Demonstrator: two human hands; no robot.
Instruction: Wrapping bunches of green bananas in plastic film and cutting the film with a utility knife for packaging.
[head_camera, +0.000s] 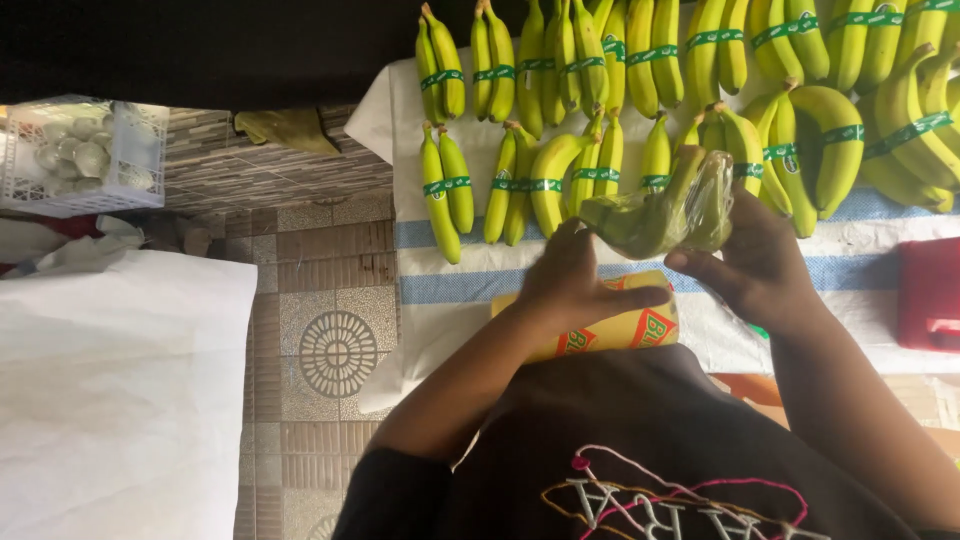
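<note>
My left hand (575, 275) and my right hand (748, 262) both grip a small bunch of green bananas (655, 210) half wrapped in clear plastic film, held just above the table. Under my left hand lies a yellow box of film (625, 328) with red and green print. The table is covered with a white and blue striped cloth (455, 285). Several banana bunches with green tape bands (445, 190) lie in two rows across it.
A red box (930, 295) sits at the table's right edge. Left of the table is tiled floor (335, 350), a white sheet over a surface (110, 390), and a white plastic crate with pale round items (85, 155).
</note>
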